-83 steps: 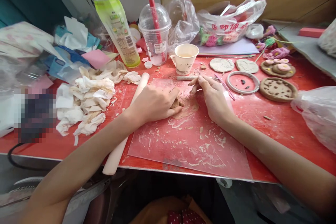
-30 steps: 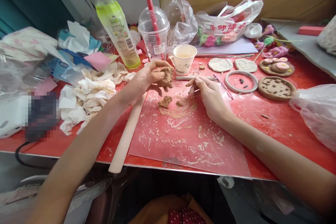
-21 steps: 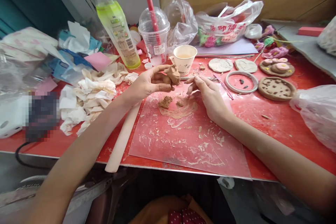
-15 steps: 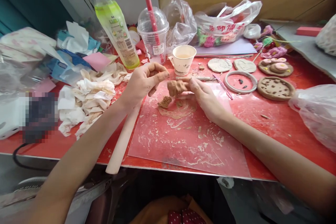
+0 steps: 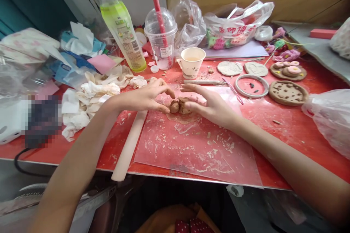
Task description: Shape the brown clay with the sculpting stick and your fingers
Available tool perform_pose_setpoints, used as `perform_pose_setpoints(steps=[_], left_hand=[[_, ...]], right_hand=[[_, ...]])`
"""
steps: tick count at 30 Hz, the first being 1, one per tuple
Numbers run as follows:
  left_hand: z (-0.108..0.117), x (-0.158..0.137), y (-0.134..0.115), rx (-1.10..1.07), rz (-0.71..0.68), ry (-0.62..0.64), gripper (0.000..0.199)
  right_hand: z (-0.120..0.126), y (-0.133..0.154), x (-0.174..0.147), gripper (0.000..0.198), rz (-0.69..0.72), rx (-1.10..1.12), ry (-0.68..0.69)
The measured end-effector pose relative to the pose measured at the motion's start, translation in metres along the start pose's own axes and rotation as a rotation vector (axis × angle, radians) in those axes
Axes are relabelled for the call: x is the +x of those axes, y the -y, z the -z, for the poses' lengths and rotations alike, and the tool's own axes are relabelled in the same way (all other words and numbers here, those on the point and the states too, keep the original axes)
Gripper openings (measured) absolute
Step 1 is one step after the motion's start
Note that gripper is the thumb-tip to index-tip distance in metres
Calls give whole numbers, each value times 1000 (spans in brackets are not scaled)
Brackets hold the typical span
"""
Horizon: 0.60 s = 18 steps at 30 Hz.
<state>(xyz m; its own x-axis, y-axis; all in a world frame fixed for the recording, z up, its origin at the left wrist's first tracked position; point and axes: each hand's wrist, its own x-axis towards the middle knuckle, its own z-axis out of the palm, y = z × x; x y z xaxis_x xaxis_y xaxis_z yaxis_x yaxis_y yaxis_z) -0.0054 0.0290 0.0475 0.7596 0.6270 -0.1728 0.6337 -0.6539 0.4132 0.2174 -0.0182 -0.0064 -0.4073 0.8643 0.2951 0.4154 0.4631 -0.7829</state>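
Note:
Two brown clay lumps lie side by side on the clear plastic mat (image 5: pixel 188 156): a small rounded lump (image 5: pixel 174 107) and a rougher, larger lump (image 5: pixel 185 105). A thin smear of clay spreads beneath them. From the left, my left hand (image 5: pixel 149 95) reaches in with fingers apart, its fingertips beside the small lump. My right hand (image 5: pixel 212 103) arches over the larger lump with fingers spread; its thumb tip is against or just in front of that lump. Part of the larger lump is hidden by the thumb.
A rolling pin (image 5: pixel 129 145) lies left of the mat. Behind stand a paper cup (image 5: pixel 192 63), a domed plastic cup (image 5: pixel 161 40) and a green drink bottle (image 5: pixel 123 34). Crumpled tissues (image 5: pixel 91 98) pile at left. Clay discs (image 5: pixel 288 93) and a ring (image 5: pixel 251 85) lie at right.
The clay lump that my right hand held up is now down on the mat beside the other piece. Both hands have lowered, and their fingers have spread.

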Motion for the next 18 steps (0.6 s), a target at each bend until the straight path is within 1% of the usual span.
perform_pose_setpoints(steps=[2,4,7,9,11,13,16,18], left_hand=[[-2,1,0,-2,9,2,42],[-7,4,-2,2,12,-18,41],[-13,9,-5,19,-23,-35,35],[-13,10,-6,3,-69,-62,30],[-12,9,-5,-66,-93,-111,28],[-11,7,-5,-195,-94,-192,27],[-11,7,-4,-389,-95,-329,28],[-14,8,-4,-442,-95,-377,31]], right_hand=[[1,-2,1,52,71,-148,57],[3,-4,2,42,58,-225,46],[6,-9,3,28,-43,-192,-84],[10,-10,3,26,-92,-128,-169],[13,-10,3,29,-88,-97,-196],[14,-9,3,31,-27,-130,-135],[11,-8,4,38,81,-247,17],[9,-10,4,34,86,-295,43]])
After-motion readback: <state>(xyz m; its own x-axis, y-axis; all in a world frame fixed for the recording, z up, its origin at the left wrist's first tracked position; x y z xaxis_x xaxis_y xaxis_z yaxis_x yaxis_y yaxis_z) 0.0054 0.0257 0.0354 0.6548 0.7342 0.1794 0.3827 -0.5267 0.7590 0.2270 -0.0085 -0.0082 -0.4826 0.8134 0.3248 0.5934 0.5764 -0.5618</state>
